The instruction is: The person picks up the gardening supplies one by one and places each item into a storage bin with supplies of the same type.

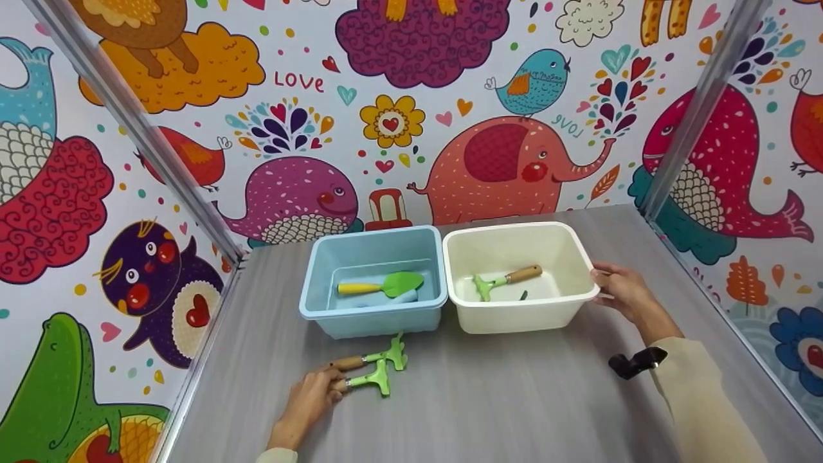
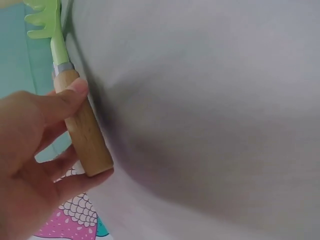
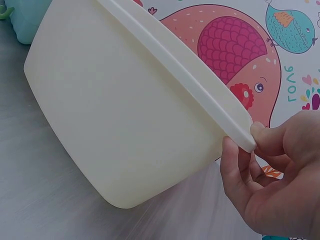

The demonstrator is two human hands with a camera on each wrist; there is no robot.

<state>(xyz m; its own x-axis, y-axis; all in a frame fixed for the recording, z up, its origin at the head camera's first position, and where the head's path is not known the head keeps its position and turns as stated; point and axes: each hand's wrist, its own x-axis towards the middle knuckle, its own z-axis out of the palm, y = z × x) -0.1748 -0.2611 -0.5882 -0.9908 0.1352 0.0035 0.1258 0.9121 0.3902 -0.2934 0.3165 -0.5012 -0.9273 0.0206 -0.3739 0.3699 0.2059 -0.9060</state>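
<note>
My left hand holds a small green garden rake by its wooden handle, low over the table in front of the blue bin. Thumb and fingers grip the handle from either side. Just beyond it lies a second green garden tool, also wooden-handled. At the far right, my right hand pinches the rim of the cream bin, thumb above and fingers below. Inside that bin lie another green tool with a wooden handle and a small dark green piece.
A light blue bin stands left of the cream one, its rim right beside it. It holds a green trowel with a yellow handle and a pale blue item. Printed panels with metal posts border the grey table.
</note>
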